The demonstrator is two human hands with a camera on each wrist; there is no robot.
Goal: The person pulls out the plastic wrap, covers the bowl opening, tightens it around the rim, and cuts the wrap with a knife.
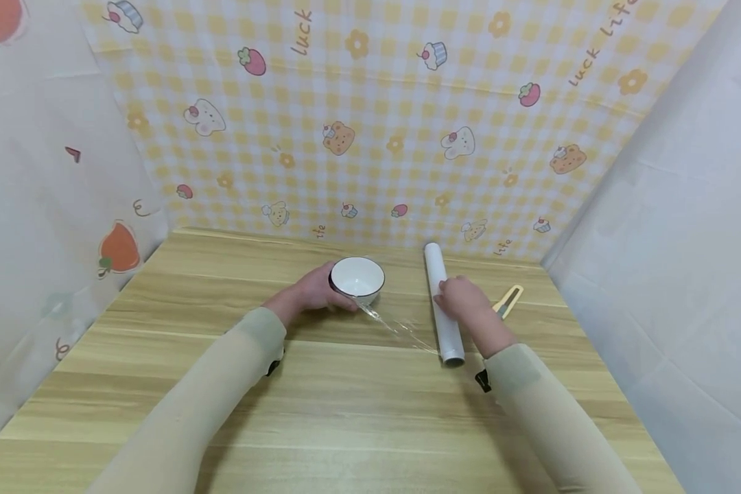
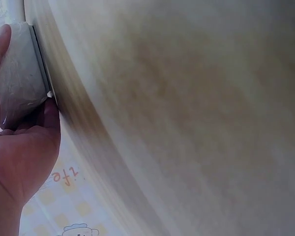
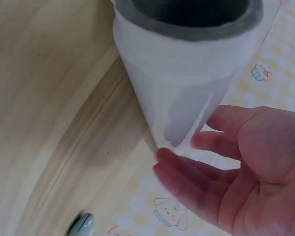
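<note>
My left hand (image 1: 317, 289) grips a white bowl (image 1: 358, 276) with a dark rim from its left side, thumb and fingers on opposite sides. In the left wrist view, wrinkled clear film lies over the outside of the bowl (image 2: 20, 73). A strip of cling film (image 1: 401, 329) stretches from the bowl to the near end of a white roll of cling film (image 1: 447, 336). My right hand (image 1: 465, 300) touches the roll from the right. In the right wrist view, its fingers (image 3: 199, 191) are extended and loosely bent beside the roll (image 3: 182, 83), not wrapped round it.
A cream-yellow tool with a looped end (image 1: 510, 299) lies right of the roll, partly hidden by my right hand. A checked, patterned cloth (image 1: 370, 137) hangs behind the wooden table (image 1: 346, 418); pale cloths (image 1: 673, 226) hang at both sides.
</note>
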